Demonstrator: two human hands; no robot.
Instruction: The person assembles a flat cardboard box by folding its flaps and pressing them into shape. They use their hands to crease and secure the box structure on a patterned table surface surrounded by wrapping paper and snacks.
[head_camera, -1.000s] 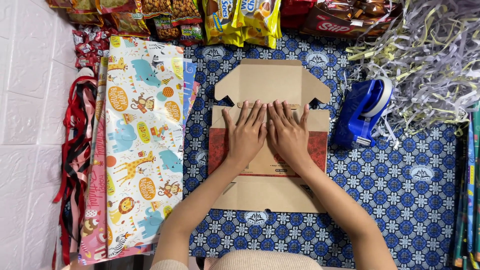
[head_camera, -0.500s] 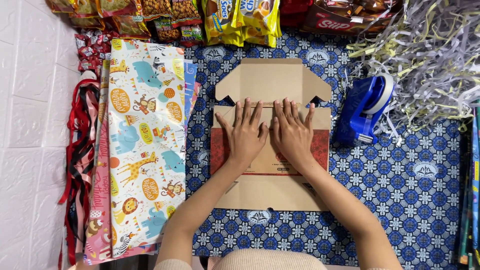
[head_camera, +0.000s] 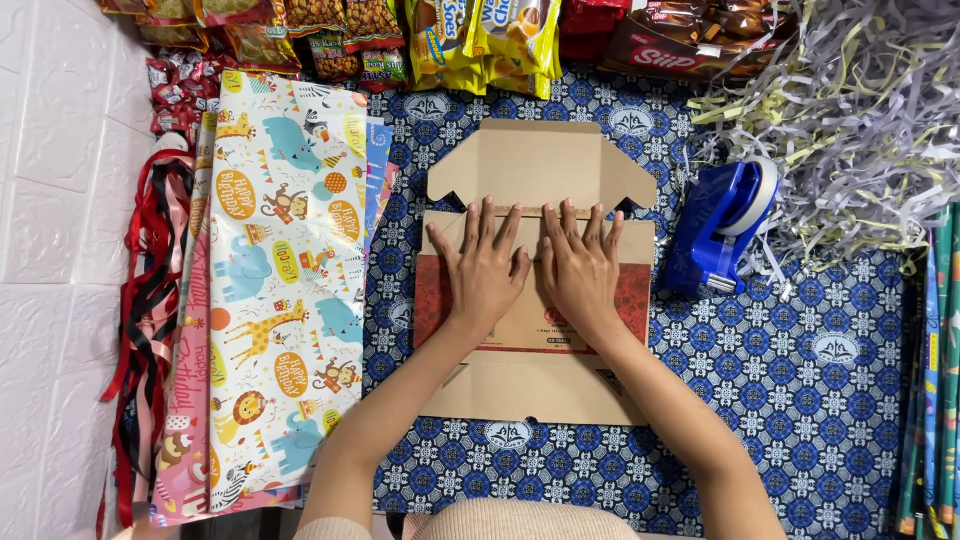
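Red ribbons (head_camera: 140, 330) run off the left edge; animal-print wrapping paper (head_camera: 280, 290) lies beside them. Snack packets (head_camera: 480, 35), yellow and red, are cut off along the top. Centre, left hand (head_camera: 487, 268) and right hand (head_camera: 580, 272) press flat, fingers spread, on the brown cardboard box (head_camera: 535, 170), probably unfolded. Right: blue tape dispenser (head_camera: 722, 225), shredded paper (head_camera: 860, 120)
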